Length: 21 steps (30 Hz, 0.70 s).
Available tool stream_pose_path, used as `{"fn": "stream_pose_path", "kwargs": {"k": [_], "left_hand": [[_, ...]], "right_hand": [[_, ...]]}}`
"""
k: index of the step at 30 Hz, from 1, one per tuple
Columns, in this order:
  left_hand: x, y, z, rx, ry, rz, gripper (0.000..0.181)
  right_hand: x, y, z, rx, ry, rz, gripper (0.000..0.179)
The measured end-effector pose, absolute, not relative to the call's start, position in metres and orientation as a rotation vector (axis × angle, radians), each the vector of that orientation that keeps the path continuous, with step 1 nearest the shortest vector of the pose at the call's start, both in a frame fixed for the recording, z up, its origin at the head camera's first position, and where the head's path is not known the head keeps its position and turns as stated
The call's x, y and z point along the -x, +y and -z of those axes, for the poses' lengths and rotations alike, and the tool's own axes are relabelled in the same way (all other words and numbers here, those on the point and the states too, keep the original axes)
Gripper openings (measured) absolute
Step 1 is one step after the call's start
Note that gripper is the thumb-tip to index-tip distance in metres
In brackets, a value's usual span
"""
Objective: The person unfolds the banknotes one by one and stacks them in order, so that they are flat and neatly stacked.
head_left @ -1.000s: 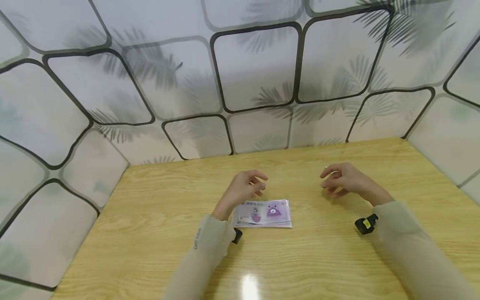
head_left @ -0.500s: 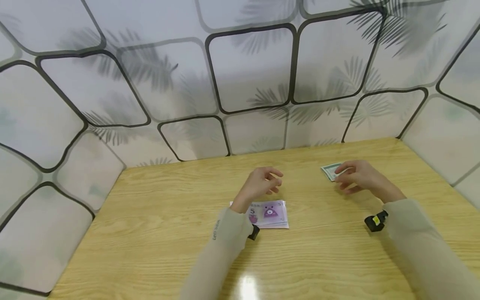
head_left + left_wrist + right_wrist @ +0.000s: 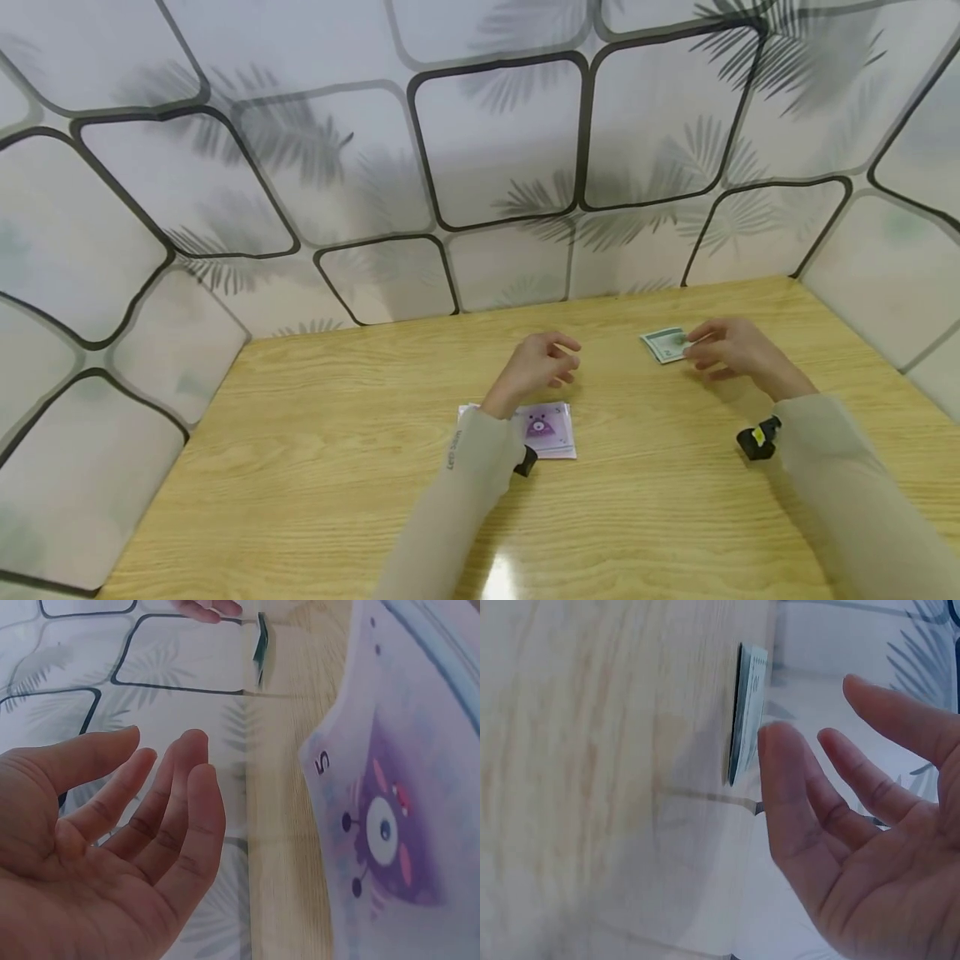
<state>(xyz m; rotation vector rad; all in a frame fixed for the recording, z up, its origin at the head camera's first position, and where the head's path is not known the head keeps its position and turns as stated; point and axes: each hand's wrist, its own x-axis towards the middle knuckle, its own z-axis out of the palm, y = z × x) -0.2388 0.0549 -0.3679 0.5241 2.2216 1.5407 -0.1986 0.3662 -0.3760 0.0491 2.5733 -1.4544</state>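
A stack of purple play banknotes (image 3: 551, 431), marked 5 with a one-eyed monster, lies on the table under my left forearm. Past its far edge hovers my left hand (image 3: 535, 364), fingers loosely bent and holding nothing. In the left wrist view the purple notes (image 3: 390, 825) fill the right side, apart from the fingers. A small stack of green play banknotes (image 3: 664, 344) lies toward the back right. My right hand (image 3: 733, 346) is just right of it, its relaxed fingers around nothing. The right wrist view shows the green notes (image 3: 748, 712) beyond the fingertips, without a clear grip.
The wood-grain table (image 3: 322, 467) meets a patterned back wall (image 3: 502, 150) and side walls. A black wrist camera (image 3: 757, 439) sits below the right wrist, and another (image 3: 526, 461) below the left wrist. Light reflects off the table's near part.
My left hand has moved right and slightly away over the purple notes. The right hand has shifted right, uncovering the green notes on the table.
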Motion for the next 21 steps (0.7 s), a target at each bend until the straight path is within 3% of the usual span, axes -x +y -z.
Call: {"fn": "stream_pose_path", "kwargs": {"k": [21], "left_hand": [[0.248, 0.097, 0.373, -0.514, 2.144, -1.566, 0.029]], "right_hand": [[0.210, 0.376, 0.370, -0.126, 2.793, 1.228, 0.048]]}}
